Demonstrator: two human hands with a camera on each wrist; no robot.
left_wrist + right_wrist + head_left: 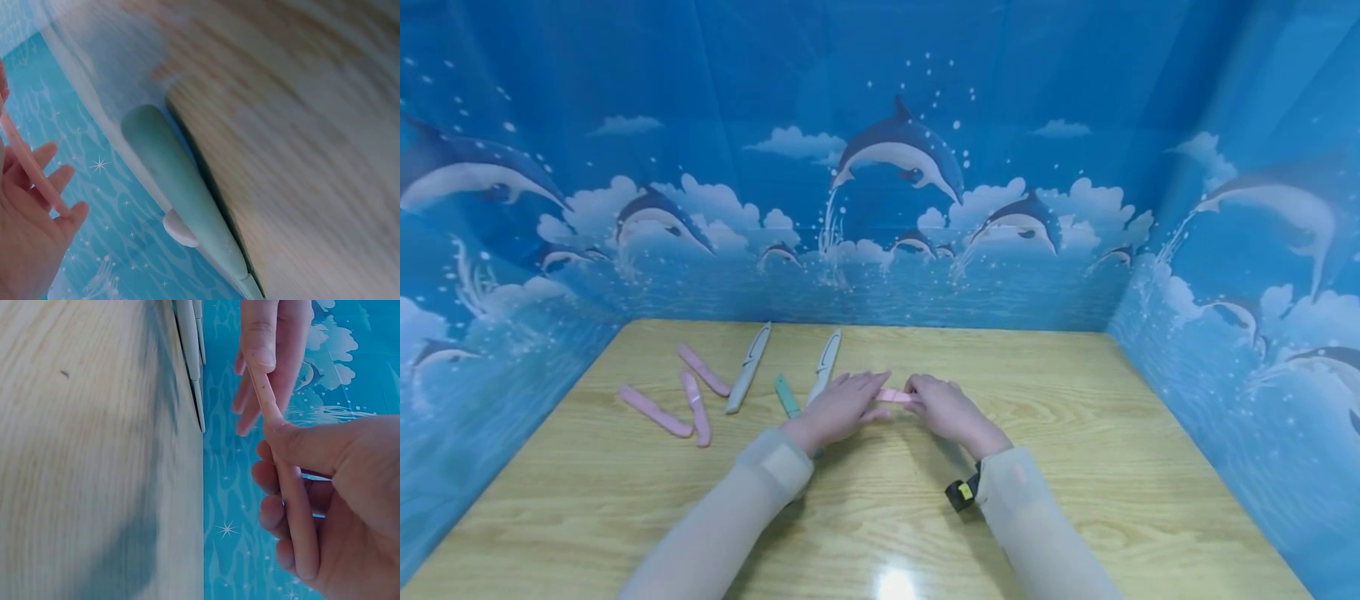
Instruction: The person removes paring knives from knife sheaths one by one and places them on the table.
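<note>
A slim pink knife is held between both hands above the table. My right hand grips its thick rounded handle, fingers curled round it and thumb along the top, as the right wrist view shows. At the thinner end, my left hand pinches the knife under its thumb, the other fingers stretched out behind. Whether a sheath covers the blade cannot be told. Under the left forearm side lies a green knife, its rounded handle large in the left wrist view. Beside it a pale grey knife is partly hidden by the left hand.
On the left of the wooden table lie another grey knife and three pink knives, one at the back, one in the middle, one at the front. Blue dolphin-print curtains border the table. A black device sits at the right wrist.
</note>
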